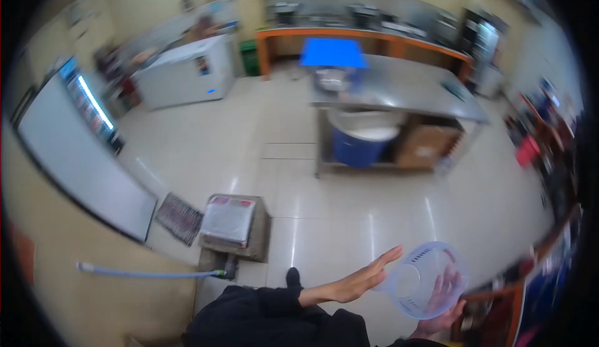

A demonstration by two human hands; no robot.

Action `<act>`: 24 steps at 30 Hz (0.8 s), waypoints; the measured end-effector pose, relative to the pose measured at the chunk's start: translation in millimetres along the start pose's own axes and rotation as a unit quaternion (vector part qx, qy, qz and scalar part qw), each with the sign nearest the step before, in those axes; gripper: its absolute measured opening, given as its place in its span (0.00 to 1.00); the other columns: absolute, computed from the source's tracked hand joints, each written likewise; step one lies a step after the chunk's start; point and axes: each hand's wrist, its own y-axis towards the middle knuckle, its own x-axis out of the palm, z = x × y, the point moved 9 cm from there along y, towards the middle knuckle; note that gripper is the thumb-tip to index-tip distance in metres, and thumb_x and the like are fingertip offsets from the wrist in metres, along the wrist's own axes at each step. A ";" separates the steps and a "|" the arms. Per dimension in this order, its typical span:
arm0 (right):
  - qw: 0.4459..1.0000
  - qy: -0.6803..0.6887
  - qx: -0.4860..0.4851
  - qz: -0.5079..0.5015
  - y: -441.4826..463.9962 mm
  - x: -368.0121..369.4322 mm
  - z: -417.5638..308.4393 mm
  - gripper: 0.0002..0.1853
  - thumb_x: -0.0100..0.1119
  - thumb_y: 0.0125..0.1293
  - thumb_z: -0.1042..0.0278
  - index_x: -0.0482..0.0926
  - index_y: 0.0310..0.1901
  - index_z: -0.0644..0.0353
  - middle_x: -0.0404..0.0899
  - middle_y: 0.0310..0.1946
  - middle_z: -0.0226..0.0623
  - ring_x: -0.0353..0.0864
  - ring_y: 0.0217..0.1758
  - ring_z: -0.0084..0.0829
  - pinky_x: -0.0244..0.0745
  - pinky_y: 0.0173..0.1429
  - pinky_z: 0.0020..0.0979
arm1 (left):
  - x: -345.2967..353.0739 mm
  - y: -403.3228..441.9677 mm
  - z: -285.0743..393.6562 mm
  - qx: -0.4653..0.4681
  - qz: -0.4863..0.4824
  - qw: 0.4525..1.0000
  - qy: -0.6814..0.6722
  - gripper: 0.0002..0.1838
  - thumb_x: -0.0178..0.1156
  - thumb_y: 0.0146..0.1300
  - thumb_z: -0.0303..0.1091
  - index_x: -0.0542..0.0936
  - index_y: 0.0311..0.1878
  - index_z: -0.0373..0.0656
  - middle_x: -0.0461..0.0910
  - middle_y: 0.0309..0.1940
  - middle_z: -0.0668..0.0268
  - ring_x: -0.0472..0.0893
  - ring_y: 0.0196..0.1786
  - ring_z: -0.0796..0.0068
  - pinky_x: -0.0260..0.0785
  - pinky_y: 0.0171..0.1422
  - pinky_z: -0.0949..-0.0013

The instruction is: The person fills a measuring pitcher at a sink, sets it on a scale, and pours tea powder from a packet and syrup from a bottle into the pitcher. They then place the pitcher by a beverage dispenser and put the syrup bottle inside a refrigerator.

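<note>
A translucent bluish plastic basket, round with slotted sides, is at the lower right, tilted with its opening towards me. My right hand supports it from the right and below; some of its fingers show through or inside the clear plastic, and I cannot tell which. Just left of the basket is my left hand, fingers stretched out flat and holding nothing. Its fingertips point towards the rim, and whether they touch the basket is unclear.
A steel table stands ahead, with a blue tub and a cardboard box beneath. A square stand and a pale blue hose are at lower left. A white chest freezer stands farther back.
</note>
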 end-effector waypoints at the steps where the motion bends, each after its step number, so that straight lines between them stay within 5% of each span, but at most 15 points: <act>1: 0.999 -0.014 0.046 -0.018 23.2 18.5 57.6 0.34 0.37 0.69 0.44 0.62 0.64 0.66 0.63 0.64 0.44 0.55 0.72 0.42 0.44 0.74 0.42 | -45.9 -21.5 -18.0 -0.019 0.068 0.997 0.007 0.41 0.39 0.70 0.58 0.39 0.74 0.40 0.46 0.73 0.51 0.44 0.76 0.60 0.39 0.76 0.58; 5: 0.921 -0.304 0.153 -0.190 72.8 138.3 246.0 0.32 0.40 0.67 0.48 0.63 0.63 0.67 0.66 0.59 0.47 0.62 0.66 0.40 0.53 0.70 0.38 | -198.0 -130.0 -50.5 -0.197 0.304 0.922 0.137 0.35 0.48 0.71 0.42 0.46 0.72 0.35 0.67 0.63 0.48 0.72 0.62 0.58 0.63 0.65 0.62; 8: 0.833 -0.398 0.133 -0.361 60.4 237.6 362.3 0.32 0.42 0.68 0.50 0.62 0.65 0.68 0.67 0.59 0.47 0.63 0.65 0.43 0.53 0.70 0.38 | -280.6 -217.7 -90.3 -0.112 0.559 0.819 0.070 0.29 0.51 0.67 0.34 0.55 0.67 0.34 0.77 0.51 0.50 0.82 0.44 0.62 0.73 0.51 0.64; 11: 0.766 -0.436 0.161 -0.444 34.3 295.2 451.3 0.30 0.44 0.69 0.52 0.60 0.66 0.65 0.65 0.60 0.52 0.61 0.67 0.49 0.52 0.71 0.41 | -354.0 -289.8 -164.8 -0.093 0.692 0.714 -0.058 0.26 0.53 0.62 0.28 0.62 0.63 0.34 0.79 0.46 0.54 0.82 0.36 0.69 0.74 0.42 0.68; 14: 0.679 -0.503 0.162 -0.510 5.2 278.7 536.0 0.27 0.48 0.69 0.57 0.62 0.67 0.60 0.61 0.62 0.53 0.61 0.66 0.49 0.55 0.70 0.39 | -410.4 -356.7 -237.6 -0.131 0.770 0.599 -0.174 0.21 0.53 0.60 0.25 0.69 0.57 0.34 0.79 0.45 0.57 0.81 0.40 0.68 0.73 0.46 0.67; 16: 0.613 -0.515 0.182 -0.571 -10.6 257.8 578.5 0.28 0.51 0.68 0.57 0.62 0.66 0.60 0.61 0.61 0.55 0.60 0.66 0.52 0.56 0.69 0.42 | -436.9 -392.1 -235.2 -0.216 0.811 0.521 -0.153 0.18 0.57 0.58 0.27 0.73 0.52 0.33 0.80 0.41 0.59 0.80 0.40 0.70 0.72 0.44 0.67; 18: 0.539 -0.550 0.192 -0.608 -15.6 230.7 610.1 0.28 0.51 0.67 0.52 0.64 0.65 0.57 0.63 0.60 0.57 0.63 0.64 0.56 0.60 0.66 0.46 | -467.3 -441.8 -289.9 -0.199 0.861 0.448 -0.135 0.19 0.61 0.54 0.29 0.75 0.51 0.35 0.80 0.38 0.60 0.80 0.34 0.69 0.73 0.39 0.66; 20: 0.484 -0.559 0.289 -0.608 -8.8 193.8 646.8 0.29 0.49 0.67 0.49 0.64 0.65 0.56 0.63 0.60 0.56 0.62 0.64 0.56 0.60 0.66 0.50 | -488.7 -483.1 -359.0 -0.212 0.869 0.402 -0.197 0.20 0.61 0.53 0.26 0.75 0.51 0.34 0.81 0.39 0.59 0.81 0.37 0.67 0.73 0.42 0.64; 24: 0.355 -0.599 0.416 -0.585 14.4 109.9 726.9 0.29 0.44 0.68 0.45 0.65 0.64 0.54 0.62 0.61 0.55 0.63 0.64 0.55 0.60 0.64 0.56 | -525.5 -493.7 -336.3 -0.200 0.893 0.294 -0.275 0.19 0.58 0.53 0.21 0.76 0.51 0.34 0.81 0.42 0.59 0.81 0.42 0.65 0.73 0.45 0.64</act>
